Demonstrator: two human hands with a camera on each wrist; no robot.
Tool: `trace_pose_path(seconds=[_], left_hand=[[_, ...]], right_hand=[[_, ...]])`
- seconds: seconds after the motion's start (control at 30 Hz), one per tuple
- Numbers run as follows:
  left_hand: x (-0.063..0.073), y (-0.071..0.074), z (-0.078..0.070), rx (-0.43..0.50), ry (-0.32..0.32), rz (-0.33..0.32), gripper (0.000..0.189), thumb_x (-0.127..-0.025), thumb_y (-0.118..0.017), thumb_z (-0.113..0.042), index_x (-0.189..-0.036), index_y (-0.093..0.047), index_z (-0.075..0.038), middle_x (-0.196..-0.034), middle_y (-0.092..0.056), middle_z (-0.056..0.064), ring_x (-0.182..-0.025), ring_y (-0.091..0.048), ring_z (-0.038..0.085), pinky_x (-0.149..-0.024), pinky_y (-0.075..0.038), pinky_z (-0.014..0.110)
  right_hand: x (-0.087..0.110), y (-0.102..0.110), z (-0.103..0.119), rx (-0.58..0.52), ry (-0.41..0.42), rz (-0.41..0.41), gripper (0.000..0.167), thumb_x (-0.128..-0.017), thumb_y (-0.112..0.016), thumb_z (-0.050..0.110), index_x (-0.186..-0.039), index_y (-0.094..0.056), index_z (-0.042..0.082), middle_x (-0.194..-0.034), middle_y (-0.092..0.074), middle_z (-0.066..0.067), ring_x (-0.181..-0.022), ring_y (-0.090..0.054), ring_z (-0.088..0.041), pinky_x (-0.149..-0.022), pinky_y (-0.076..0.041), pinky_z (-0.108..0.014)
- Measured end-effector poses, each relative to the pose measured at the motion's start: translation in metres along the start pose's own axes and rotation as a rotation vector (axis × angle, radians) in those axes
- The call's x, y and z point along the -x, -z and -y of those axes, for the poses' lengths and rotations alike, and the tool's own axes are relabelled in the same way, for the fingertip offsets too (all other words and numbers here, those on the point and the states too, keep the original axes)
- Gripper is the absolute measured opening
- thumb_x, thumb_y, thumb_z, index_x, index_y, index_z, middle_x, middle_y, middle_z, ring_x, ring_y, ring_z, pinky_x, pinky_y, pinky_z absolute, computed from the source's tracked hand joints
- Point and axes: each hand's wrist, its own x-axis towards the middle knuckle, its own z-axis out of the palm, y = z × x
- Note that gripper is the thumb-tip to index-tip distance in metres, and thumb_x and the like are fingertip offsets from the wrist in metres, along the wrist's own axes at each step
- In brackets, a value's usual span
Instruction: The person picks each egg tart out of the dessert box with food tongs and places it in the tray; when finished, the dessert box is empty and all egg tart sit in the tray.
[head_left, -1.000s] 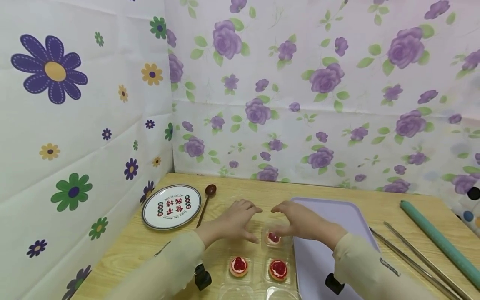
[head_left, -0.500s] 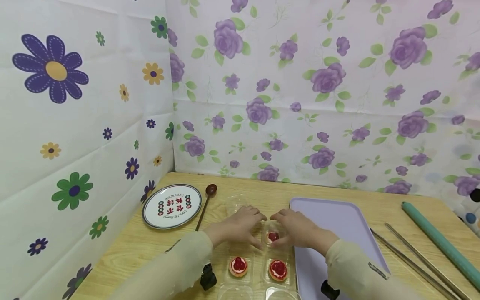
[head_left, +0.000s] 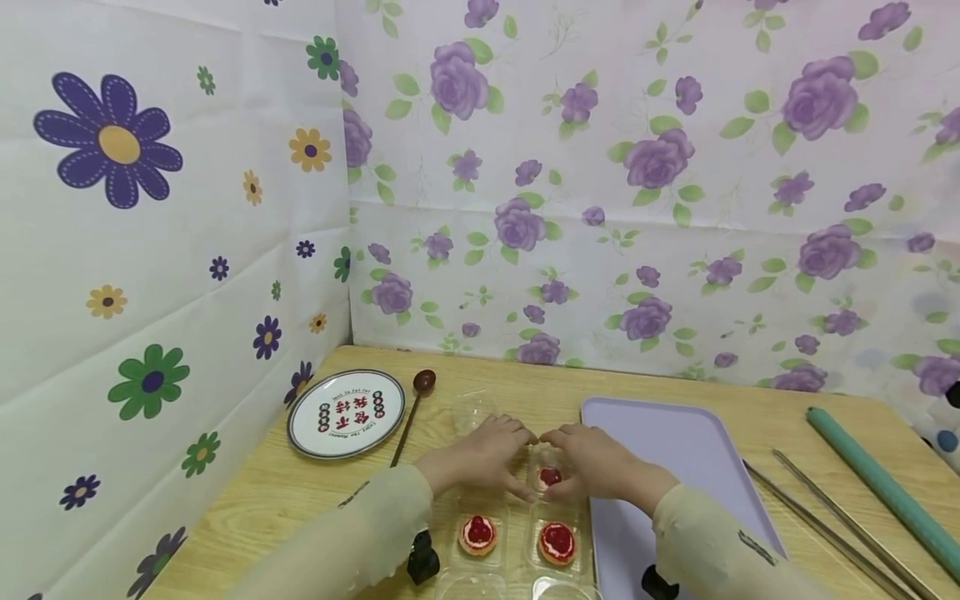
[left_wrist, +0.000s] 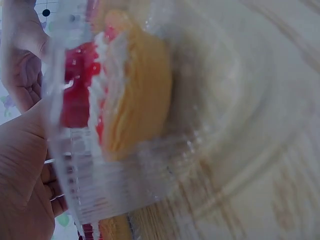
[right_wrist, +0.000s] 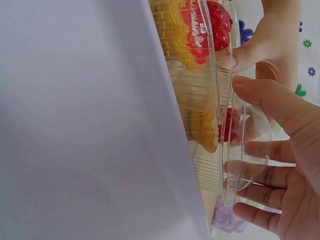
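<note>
My left hand (head_left: 483,454) and right hand (head_left: 600,460) lean toward each other over the far right clear plastic box (head_left: 551,457), fingertips close together. A red-topped tart (head_left: 550,477) sits inside it, partly hidden by my right thumb. In the right wrist view, both thumbs meet at the near edge of a clear domed lid (right_wrist: 257,127), and the right fingers (right_wrist: 260,195) extend along its far part without curling tightly. Two more tarts, one left (head_left: 477,535) and one right (head_left: 557,543), sit in boxes nearer me. The left wrist view shows one tart (left_wrist: 140,90) close up.
A lilac tray (head_left: 682,433) lies right of the boxes. Steel tongs (head_left: 832,517) and a green rod (head_left: 885,492) lie further right. At left are a white plate (head_left: 345,414) and a dark spoon (head_left: 423,382). Another clear piece (head_left: 474,408) lies behind my left hand.
Both hands have come down and closer together around the far right box, the left moving right and the fingertips nearly meeting. The tarts in the nearer boxes stay put.
</note>
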Motion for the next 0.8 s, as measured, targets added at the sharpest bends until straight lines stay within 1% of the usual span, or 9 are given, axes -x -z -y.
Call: trace_pose_path(seconds=[0.17,0.27,0.4,0.5,0.63,0.73,0.8], left_hand=[[-0.001,-0.004,0.000,0.009,0.002,-0.001,0.084,-0.069,-0.071,-0.067,-0.133,-0.052,-0.016,-0.130,-0.057,-0.001,-0.125,-0.047,0.017,-0.112,-0.035,0.038],[-0.001,-0.005,-0.001,-0.002,0.002,-0.004,0.083,-0.070,-0.071,-0.066,-0.133,-0.053,-0.016,-0.129,-0.057,-0.001,-0.124,-0.048,0.017,-0.111,-0.035,0.037],[-0.001,-0.004,-0.002,-0.021,0.003,-0.010,0.083,-0.069,-0.071,-0.066,-0.133,-0.053,-0.016,-0.128,-0.057,-0.001,-0.123,-0.048,0.016,-0.111,-0.036,0.035],[-0.001,-0.004,-0.002,-0.019,0.007,-0.012,0.084,-0.070,-0.070,-0.067,-0.134,-0.052,-0.017,-0.130,-0.057,-0.001,-0.124,-0.048,0.016,-0.111,-0.035,0.036],[-0.001,-0.002,-0.003,-0.008,0.013,-0.010,0.083,-0.070,-0.070,-0.066,-0.135,-0.051,-0.018,-0.131,-0.056,-0.002,-0.124,-0.047,0.016,-0.110,-0.036,0.037],[-0.001,-0.002,-0.003,-0.011,0.015,-0.008,0.080,-0.071,-0.070,-0.066,-0.134,-0.052,-0.020,-0.131,-0.056,-0.003,-0.123,-0.047,0.015,-0.109,-0.037,0.035],[-0.001,-0.002,-0.003,-0.012,0.015,-0.009,0.078,-0.071,-0.070,-0.066,-0.133,-0.053,-0.021,-0.130,-0.056,-0.003,-0.122,-0.048,0.015,-0.108,-0.037,0.034]], right_hand=[[0.003,-0.001,-0.004,-0.053,-0.036,-0.009,0.075,-0.072,-0.079,0.043,-0.130,-0.055,0.002,-0.126,-0.061,-0.017,-0.114,-0.058,-0.037,-0.098,-0.046,-0.056],[0.006,0.001,-0.006,-0.055,-0.066,-0.027,0.076,-0.072,-0.079,0.043,-0.131,-0.055,0.003,-0.128,-0.060,-0.017,-0.116,-0.056,-0.039,-0.098,-0.046,-0.056],[0.010,0.006,-0.007,-0.058,-0.083,-0.055,0.077,-0.072,-0.080,0.042,-0.133,-0.054,0.002,-0.126,-0.061,-0.018,-0.115,-0.056,-0.038,-0.098,-0.047,-0.054],[0.013,0.010,-0.008,-0.071,-0.090,-0.063,0.080,-0.073,-0.080,0.041,-0.138,-0.049,0.006,-0.124,-0.062,-0.017,-0.114,-0.058,-0.035,-0.096,-0.048,-0.052],[0.018,0.015,-0.009,-0.059,-0.088,-0.090,0.082,-0.076,-0.078,0.040,-0.144,-0.041,0.015,-0.126,-0.059,-0.018,-0.110,-0.059,-0.034,-0.089,-0.052,-0.051],[0.022,0.018,-0.010,-0.036,-0.056,-0.131,0.080,-0.077,-0.078,0.038,-0.145,-0.041,0.018,-0.126,-0.055,-0.018,-0.100,-0.061,-0.031,-0.078,-0.055,-0.044],[0.024,0.021,-0.011,-0.025,-0.034,-0.155,0.079,-0.077,-0.078,0.036,-0.145,-0.041,0.020,-0.124,-0.053,-0.016,-0.093,-0.061,-0.025,-0.071,-0.054,-0.037]])
